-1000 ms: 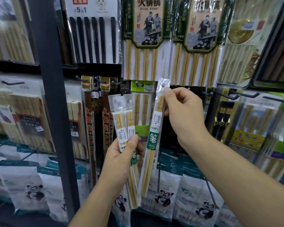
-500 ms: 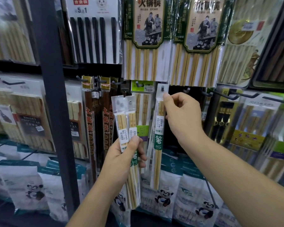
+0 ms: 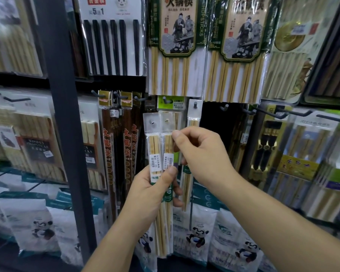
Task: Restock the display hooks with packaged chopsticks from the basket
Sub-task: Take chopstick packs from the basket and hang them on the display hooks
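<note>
Packs [image 3: 154, 142] of bamboo chopsticks look light, stiff lengthwise and slick in their film, so we grip two mid-length in the curled fingers [image 3: 178, 191] of our left hand [image 3: 153, 191] just before the hooks [image 3: 225, 107], while our right hand [image 3: 204, 154] pinches one below its punched header [image 3: 166, 120].

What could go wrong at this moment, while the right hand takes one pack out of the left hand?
1. The left hand grips two packs by the middle while the right hand pinches the right pack near its top. Pulling it out may drag the other pack loose and drop it.
2. The hung pack on its hook is just behind the right hand's knuckles. A careless lift could knock it off.
</note>
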A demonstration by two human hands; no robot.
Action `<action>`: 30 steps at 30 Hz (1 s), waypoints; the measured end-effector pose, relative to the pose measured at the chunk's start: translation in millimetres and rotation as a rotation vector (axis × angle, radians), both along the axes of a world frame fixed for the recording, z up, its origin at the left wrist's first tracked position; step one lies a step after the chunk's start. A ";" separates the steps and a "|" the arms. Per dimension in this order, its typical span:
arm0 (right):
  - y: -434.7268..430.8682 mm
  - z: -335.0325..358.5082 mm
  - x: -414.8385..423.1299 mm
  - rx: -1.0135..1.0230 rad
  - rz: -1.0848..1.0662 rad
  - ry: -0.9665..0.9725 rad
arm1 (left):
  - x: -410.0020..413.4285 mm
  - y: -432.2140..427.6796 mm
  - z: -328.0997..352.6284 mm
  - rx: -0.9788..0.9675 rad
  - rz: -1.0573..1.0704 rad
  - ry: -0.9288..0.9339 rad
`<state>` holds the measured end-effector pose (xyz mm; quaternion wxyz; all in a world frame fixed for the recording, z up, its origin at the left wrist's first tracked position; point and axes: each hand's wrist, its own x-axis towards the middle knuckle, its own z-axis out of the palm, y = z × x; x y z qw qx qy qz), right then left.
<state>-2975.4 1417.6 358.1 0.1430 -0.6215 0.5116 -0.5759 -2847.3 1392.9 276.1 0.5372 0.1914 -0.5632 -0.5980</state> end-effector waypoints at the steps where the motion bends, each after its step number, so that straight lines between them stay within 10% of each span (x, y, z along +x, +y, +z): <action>1: 0.9 0.9 0.5 -0.006 0.010 -0.020 | 0.1 0.2 0.2 0.005 -0.004 0.003; 30: -22.3 25.9 -25.2 -0.148 -0.190 -0.232 | 0.8 -7.7 -1.3 -0.008 0.138 -0.052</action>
